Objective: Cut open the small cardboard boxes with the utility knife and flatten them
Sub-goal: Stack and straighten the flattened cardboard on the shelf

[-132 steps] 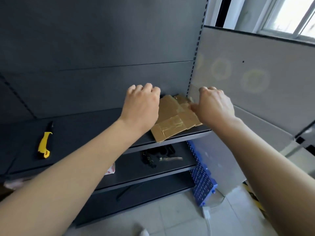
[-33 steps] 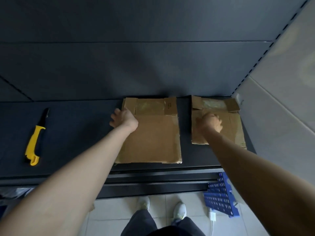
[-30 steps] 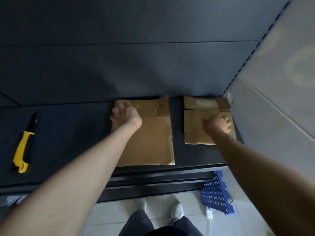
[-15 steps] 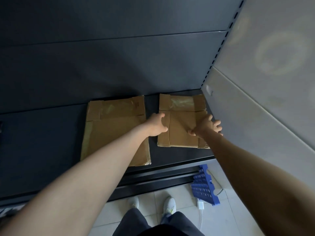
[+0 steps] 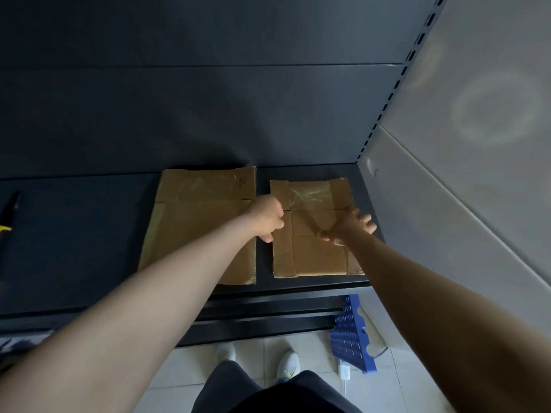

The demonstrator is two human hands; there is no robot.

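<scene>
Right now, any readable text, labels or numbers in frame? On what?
Small dark print near the far right corner of the larger flattened box: too small to read.
On the smaller flattened box: only clear tape, no print visible.
Nothing else in view carries readable text.

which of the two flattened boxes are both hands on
The smaller box, on the right by the grey panel: the left hand is at its left edge, the right hand spread on it.

Shelf [image 5: 74, 248]: large flat box [image 5: 196, 228], smaller box [image 5: 313, 254], knife [image 5: 10, 207].
</scene>
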